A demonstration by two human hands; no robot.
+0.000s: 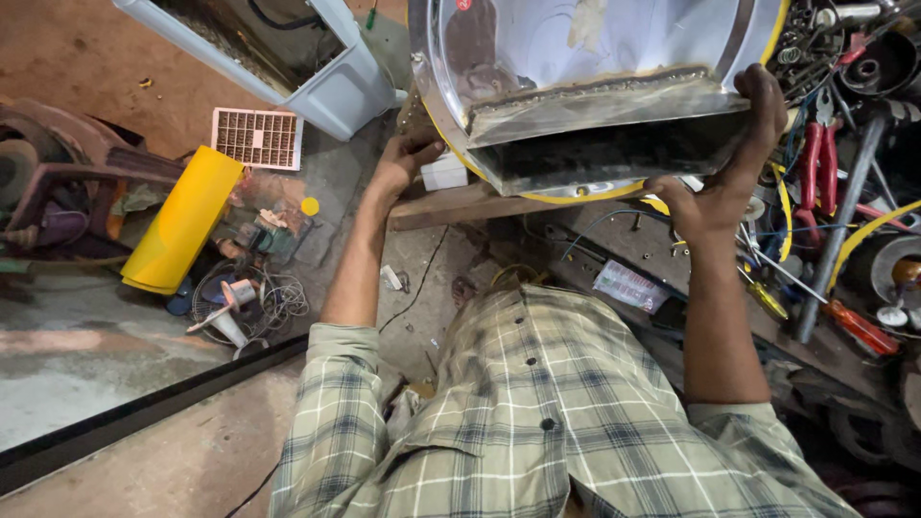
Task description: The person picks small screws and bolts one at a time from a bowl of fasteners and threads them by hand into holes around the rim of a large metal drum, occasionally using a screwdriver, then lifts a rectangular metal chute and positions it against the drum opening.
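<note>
- A person in a checked shirt (pixel 547 412) holds a shiny metal housing (pixel 595 86) with a box-shaped duct at upper centre of the frame, both arms raised to it.
- The right hand (pixel 729 163), right of centre, is clamped around the duct's outer corner, fingers curled over the top edge; the left hand (pixel 403 158), left of centre, presses against the housing's curved rim, though whether its fingers actually grip cannot be told.
- The housing appears partly propped on a wooden plank (pixel 460 203) just beneath; a slip of the left hand could likely tip it off that ledge.
- The sheet-metal edges look raw, so a shifting load could cut the right fingers.
- Red-handled pliers (pixel 815 163) and other loose tools crowd the right edge, near the right forearm; a bump could scatter them.
- Tangled wires (pixel 254 297) and a yellow panel (pixel 177 225) lie at lower left, where a dropped housing might land.
</note>
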